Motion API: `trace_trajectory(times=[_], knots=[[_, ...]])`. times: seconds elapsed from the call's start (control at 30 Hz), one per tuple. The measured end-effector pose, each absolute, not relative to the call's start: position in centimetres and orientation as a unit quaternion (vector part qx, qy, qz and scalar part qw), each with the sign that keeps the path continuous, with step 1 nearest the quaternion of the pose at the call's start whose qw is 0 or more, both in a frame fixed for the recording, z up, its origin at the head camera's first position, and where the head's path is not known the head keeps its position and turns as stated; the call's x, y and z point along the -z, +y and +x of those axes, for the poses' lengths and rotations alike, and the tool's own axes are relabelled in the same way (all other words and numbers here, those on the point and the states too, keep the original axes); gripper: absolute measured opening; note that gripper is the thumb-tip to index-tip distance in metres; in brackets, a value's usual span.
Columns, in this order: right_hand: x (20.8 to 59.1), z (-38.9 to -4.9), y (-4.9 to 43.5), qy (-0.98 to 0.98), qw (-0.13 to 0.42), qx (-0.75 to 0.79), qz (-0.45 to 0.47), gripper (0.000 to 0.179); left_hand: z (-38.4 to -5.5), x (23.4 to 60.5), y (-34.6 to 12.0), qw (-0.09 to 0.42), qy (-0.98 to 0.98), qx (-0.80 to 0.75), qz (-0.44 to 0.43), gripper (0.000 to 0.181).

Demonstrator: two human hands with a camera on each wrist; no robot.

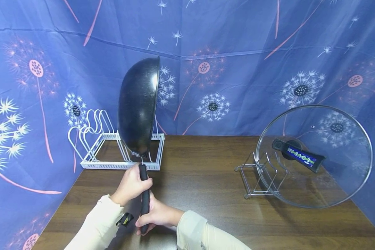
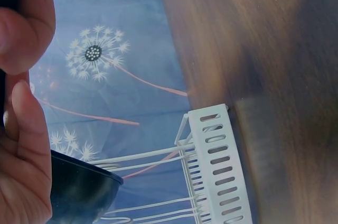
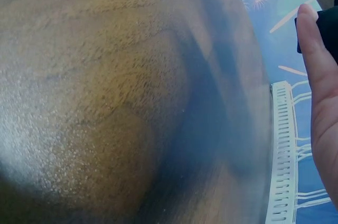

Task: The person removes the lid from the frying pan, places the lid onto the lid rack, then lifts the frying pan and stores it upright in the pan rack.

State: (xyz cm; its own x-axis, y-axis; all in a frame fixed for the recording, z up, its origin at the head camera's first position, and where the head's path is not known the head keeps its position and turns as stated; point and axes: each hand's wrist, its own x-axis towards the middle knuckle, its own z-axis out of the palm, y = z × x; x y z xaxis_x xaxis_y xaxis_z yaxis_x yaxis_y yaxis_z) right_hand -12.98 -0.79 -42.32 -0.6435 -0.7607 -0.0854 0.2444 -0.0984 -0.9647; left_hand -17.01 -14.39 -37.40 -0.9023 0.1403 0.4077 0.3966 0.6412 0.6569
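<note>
A black wok (image 1: 139, 104) is tilted up on its side, its rounded outside facing left and its long black handle (image 1: 145, 199) pointing toward me. My left hand (image 1: 132, 184) grips the handle close to the pan, thumb across it. Lower down, near the handle's end, my right hand (image 1: 157, 212) holds it with curled fingers. The pan overlaps the right part of a white wire rack (image 1: 120, 166) in the head view. In the left wrist view the wok's rim (image 2: 87, 168) shows beside the rack's wires. The right wrist view catches only part of the right hand (image 3: 323, 97) and the handle.
On the right, a large glass lid (image 1: 340, 187) with a black handle (image 1: 298, 155) leans upright in a small chrome wire stand (image 1: 250, 192). Both racks stand on a brown wooden table (image 1: 200, 173). A blue dandelion-print cloth (image 1: 231, 52) hangs behind and at both sides.
</note>
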Motion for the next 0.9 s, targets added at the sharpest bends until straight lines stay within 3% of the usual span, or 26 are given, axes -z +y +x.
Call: trace_trajectory(times=[0.47,0.9], knots=[[42.3,-13.3,-0.4,0.571,0.368,0.695,-0.237,0.078,-17.3,37.8,-14.4,0.146,-0.889,0.41,-0.144,0.023],[42.6,-13.4,-0.2,0.575,0.361,0.698,-0.228,0.066,-17.3,38.4,-13.8,0.153,-0.888,0.414,-0.13,0.02]])
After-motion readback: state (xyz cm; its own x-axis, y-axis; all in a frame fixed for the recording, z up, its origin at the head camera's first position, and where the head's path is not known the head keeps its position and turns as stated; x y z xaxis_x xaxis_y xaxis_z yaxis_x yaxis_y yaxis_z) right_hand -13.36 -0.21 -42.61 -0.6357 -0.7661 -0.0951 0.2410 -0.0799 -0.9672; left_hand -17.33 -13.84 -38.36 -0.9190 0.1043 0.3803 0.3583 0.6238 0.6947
